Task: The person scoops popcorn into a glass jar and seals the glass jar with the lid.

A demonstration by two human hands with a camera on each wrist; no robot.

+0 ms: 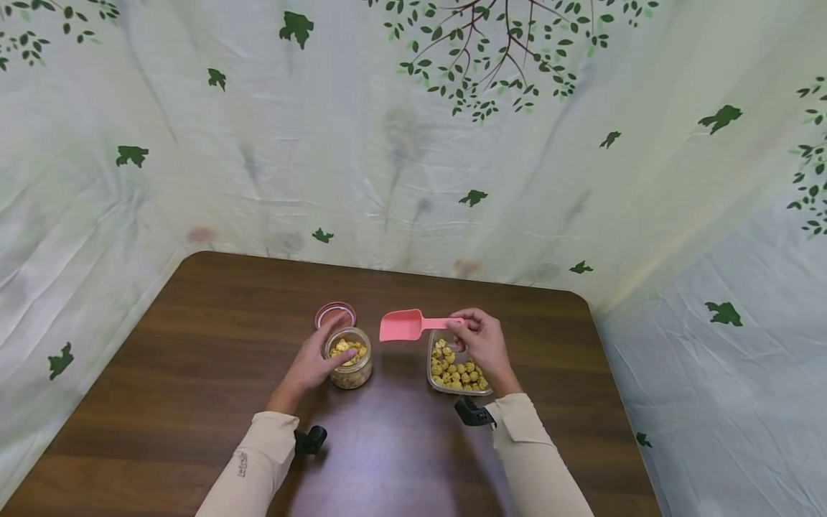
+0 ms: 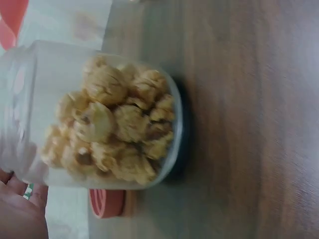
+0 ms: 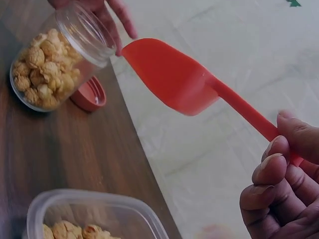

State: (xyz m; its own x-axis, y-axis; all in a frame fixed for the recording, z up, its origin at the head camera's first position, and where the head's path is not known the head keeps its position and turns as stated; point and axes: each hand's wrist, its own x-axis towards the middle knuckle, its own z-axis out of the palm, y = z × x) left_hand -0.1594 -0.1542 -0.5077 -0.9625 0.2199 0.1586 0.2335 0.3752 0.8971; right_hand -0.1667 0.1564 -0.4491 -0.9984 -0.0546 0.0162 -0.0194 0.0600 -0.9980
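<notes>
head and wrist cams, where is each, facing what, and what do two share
Head: on the head, facing forward and down at the table; left hand, right hand, sleeves show.
Left wrist: on that wrist, facing the jar; part of that hand shows.
Right wrist: on that wrist, facing the scoop; both hands partly show.
Head and right wrist share the jar, scoop and tub.
</notes>
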